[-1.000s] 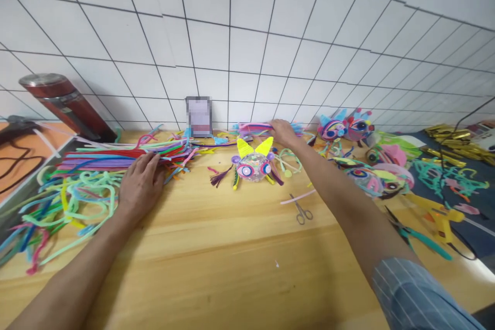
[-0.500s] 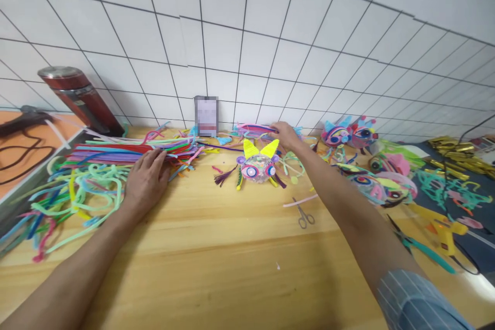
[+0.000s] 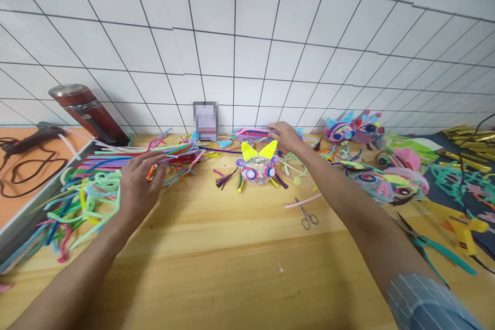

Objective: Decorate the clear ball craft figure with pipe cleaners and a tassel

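Orange pipe cleaner [image 3: 151,171] is being pinched in left hand [image 3: 139,183], well apart from right hand [image 3: 286,137] (grip indeterminable).

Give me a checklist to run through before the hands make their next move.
1. Thin orange piece in the left hand: ok, it shows beside the thumb; how firmly it is held, cannot tell.
2. Right hand gripping the bundle of pink and blue fuzzy stems: cannot tell; the hand is at its right end.
3. Sparkly round figure with yellow pointed ears free of both hands: ok.
4. Small metal scissors free of stems: not ok, a thin pale pink fuzzy stem crosses them.
5. Yellow plastic glue gun away from both hands: ok, it lies right of the right forearm.
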`<state>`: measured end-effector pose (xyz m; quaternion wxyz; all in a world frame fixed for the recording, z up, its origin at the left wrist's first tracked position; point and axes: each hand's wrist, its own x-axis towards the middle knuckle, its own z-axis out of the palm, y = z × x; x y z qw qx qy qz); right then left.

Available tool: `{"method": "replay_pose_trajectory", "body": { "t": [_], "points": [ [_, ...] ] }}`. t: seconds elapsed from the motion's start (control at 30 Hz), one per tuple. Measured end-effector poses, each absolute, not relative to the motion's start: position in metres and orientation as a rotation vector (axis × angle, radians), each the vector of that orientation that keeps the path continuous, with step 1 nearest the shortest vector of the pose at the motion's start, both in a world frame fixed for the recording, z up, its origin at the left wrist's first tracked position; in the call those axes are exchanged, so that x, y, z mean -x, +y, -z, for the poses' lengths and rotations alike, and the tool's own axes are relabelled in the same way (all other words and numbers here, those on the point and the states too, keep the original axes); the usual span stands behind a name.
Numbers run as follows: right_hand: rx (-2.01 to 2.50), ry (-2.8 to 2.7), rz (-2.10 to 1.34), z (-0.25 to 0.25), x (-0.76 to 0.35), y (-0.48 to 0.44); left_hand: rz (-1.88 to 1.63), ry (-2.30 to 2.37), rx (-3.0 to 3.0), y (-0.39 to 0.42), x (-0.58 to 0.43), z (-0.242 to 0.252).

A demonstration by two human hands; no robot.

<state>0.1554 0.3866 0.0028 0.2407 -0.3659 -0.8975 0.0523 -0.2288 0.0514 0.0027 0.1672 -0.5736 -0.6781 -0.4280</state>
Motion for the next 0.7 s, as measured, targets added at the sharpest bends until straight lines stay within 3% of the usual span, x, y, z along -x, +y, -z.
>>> {"method": "replay_pose_trajectory", "body": {
  "t": [0.23,0.47,0.7],
  "points": [
    [0.958,-2.468,-0.168,0.001,-0.147,0.375,1.431,-1.990,2.160,0.142,0.161,-0.042],
    [1.033,-2.414,-0.195,0.005,-0.144,0.374,1.333,-2.178,2.366,0.251,0.124,-0.023],
    [1.084,-2.343,-0.250,0.022,-0.144,0.383,1.216,-2.219,2.354,0.279,0.120,-0.008]
  ]
}}
